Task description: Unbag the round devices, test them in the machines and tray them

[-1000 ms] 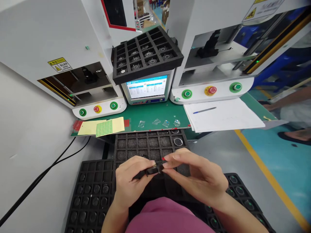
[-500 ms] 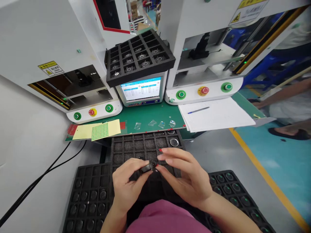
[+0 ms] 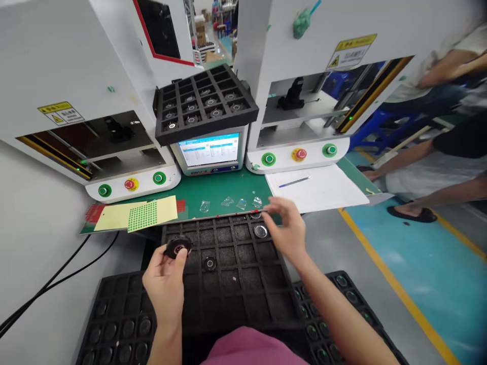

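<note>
My left hand (image 3: 167, 268) grips a round black part (image 3: 178, 247) between thumb and fingers, its face with a ringed centre turned up. My right hand (image 3: 285, 223) is raised at the green bench's front edge, over the tray's far right corner; its fingertips are bent near some clear film scraps (image 3: 257, 202), and whether they pinch anything is too small to tell. Beneath both hands lies a black foam tray (image 3: 243, 296) with square compartments. One black round part (image 3: 209, 263) sits in it between my hands, and a silver-rimmed round part (image 3: 261, 231) lies beside my right hand.
Two white machines with green and red buttons (image 3: 300, 154) flank a monitor (image 3: 209, 150) with a foam tray (image 3: 207, 121) on top. Yellow sticker sheets (image 3: 142, 215), papers and a pen (image 3: 294, 182) lie on the bench. More filled trays stand low at both sides. People are at the right.
My hands have separated. The left has moved left with the round part; the right has moved up to the bench edge. The view has shifted slightly, and the black part in the tray is now uncovered.
</note>
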`<state>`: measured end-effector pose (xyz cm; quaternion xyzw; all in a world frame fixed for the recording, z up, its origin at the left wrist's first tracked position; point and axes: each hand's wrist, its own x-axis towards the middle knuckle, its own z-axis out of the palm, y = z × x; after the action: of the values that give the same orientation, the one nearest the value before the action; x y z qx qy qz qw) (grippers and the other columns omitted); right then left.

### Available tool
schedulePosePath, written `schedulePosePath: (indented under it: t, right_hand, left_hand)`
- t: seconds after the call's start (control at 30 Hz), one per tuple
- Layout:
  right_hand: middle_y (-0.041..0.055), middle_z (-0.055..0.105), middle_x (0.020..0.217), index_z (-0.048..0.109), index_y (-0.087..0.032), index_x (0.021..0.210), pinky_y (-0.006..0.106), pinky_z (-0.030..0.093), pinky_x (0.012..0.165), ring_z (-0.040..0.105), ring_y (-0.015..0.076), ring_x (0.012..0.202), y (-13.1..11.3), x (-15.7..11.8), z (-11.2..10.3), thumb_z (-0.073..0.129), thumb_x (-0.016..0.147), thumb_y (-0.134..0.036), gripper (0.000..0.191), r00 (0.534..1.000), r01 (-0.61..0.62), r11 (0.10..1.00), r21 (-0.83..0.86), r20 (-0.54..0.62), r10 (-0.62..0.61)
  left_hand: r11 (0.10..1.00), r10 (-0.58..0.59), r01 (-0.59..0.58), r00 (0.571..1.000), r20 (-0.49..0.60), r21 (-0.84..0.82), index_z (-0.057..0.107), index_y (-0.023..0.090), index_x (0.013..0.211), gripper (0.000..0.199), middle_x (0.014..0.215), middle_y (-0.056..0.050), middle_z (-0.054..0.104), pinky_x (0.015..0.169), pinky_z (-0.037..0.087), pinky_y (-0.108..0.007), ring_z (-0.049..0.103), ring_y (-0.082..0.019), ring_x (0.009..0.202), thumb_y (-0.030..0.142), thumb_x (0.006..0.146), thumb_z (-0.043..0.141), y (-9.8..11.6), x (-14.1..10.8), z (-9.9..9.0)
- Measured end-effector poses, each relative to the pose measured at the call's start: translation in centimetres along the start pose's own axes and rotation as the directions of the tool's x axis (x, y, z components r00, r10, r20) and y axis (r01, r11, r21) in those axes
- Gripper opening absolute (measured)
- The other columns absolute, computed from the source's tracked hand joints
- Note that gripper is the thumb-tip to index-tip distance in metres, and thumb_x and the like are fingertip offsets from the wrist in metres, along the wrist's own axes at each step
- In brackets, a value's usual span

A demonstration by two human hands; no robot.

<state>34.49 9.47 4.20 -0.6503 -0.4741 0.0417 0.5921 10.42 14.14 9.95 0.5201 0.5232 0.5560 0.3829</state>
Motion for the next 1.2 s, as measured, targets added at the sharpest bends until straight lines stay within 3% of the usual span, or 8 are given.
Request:
schedulePosePath:
  t: [0.17,0.3,0.43,0.57,0.73,0.9,1.07,1.2]
  right_hand:
    - [0.0079,0.063,0.111,0.059,-0.015,0.114,0.036,0.058,0.074,0.065,0.0185,0.09,9.5,5.2,2.5,0.062,0.093,-0.033,0.028,0.974,-0.222,0.97,-0.101,0.032,0.226]
    - [0.0084,0.063,0.119,0.06,-0.016,0.119,0.041,0.056,0.085,0.064,0.0205,0.1,11.1,5.9,4.6,0.061,0.095,-0.034,0.031,0.952,-0.295,0.951,-0.095,0.052,0.301]
    - [0.0082,0.063,0.118,0.06,-0.016,0.119,0.04,0.057,0.083,0.065,0.0198,0.098,10.7,6.6,4.9,0.06,0.095,-0.034,0.03,0.933,-0.356,0.934,-0.012,0.055,0.356]
    - [0.0087,0.059,0.121,0.059,-0.017,0.114,0.034,0.057,0.072,0.063,0.017,0.089,8.1,6.4,3.5,0.066,0.089,-0.034,0.031,0.93,-0.367,0.92,0.136,0.055,0.363]
    - [0.0052,0.052,0.136,0.057,-0.028,0.104,0.03,0.057,0.069,0.06,0.013,0.083,-0.6,3.3,1.1,0.078,0.07,-0.032,0.041,0.945,-0.328,0.854,0.405,0.132,0.3]
    - [0.0044,0.06,0.127,0.067,-0.028,0.097,0.022,0.054,0.064,0.057,0.0093,0.079,-8.4,-0.6,0.4,0.082,0.065,-0.012,0.039,0.895,-0.41,0.519,0.75,0.223,0.386]
    - [0.0046,0.058,0.128,0.07,-0.029,0.097,0.021,0.056,0.06,0.058,0.0089,0.077,-10.6,-2.8,2.1,0.083,0.066,-0.011,0.039,0.863,-0.428,0.415,0.803,0.227,0.451]
    - [0.0056,0.058,0.125,0.067,-0.028,0.098,0.021,0.055,0.052,0.057,0.0104,0.075,-11.3,-3.5,3.3,0.083,0.067,-0.013,0.038,0.844,-0.43,0.378,0.82,0.216,0.491]
  left_hand:
    - [0.94,-0.303,0.331,0.92,0.25,-0.081,0.065,0.015,0.08,0.037,0.07,-0.002,0.072,0.054,0.052,-0.02,0.061,-0.011,0.055,0.04,0.063,0.085,-1.1,0.2,-0.2]
    - [0.851,-0.448,0.515,0.817,0.363,-0.108,0.06,0.017,0.085,0.045,0.086,-0.007,0.076,0.067,0.056,-0.026,0.067,-0.016,0.07,0.047,0.062,0.086,-1.0,-0.4,0.3]
    - [0.823,-0.471,0.559,0.773,0.426,-0.104,0.065,0.014,0.091,0.048,0.092,-0.011,0.077,0.06,0.049,-0.02,0.056,-0.01,0.061,0.049,0.065,0.084,-0.3,-0.7,0.6]
    - [0.805,-0.45,0.566,0.779,0.437,-0.178,0.068,0.012,0.093,0.047,0.092,-0.012,0.076,0.053,0.043,-0.018,0.049,-0.007,0.057,0.051,0.071,0.08,0.3,-1.1,1.0]
    - [0.755,-0.444,0.606,0.753,0.486,-0.249,0.061,0.016,0.083,0.039,0.088,-0.008,0.077,0.068,0.053,-0.023,0.063,-0.012,0.066,0.043,0.068,0.084,1.0,-1.5,1.9]
    - [0.825,-0.356,0.527,0.765,0.537,-0.204,0.067,0.014,0.09,0.032,0.095,-0.01,0.077,0.048,0.044,-0.017,0.05,-0.005,0.048,0.044,0.08,0.074,1.3,-2.0,2.7]
    - [0.814,-0.313,0.514,0.781,0.541,-0.27,0.073,0.014,0.101,0.036,0.102,-0.013,0.076,0.065,0.055,-0.025,0.065,-0.014,0.068,0.045,0.085,0.067,1.7,-2.8,3.0]
    - [0.78,-0.279,0.503,0.812,0.513,-0.372,0.074,0.014,0.1,0.041,0.102,-0.013,0.076,0.064,0.056,-0.028,0.067,-0.017,0.07,0.05,0.091,0.057,1.8,-3.4,3.1]
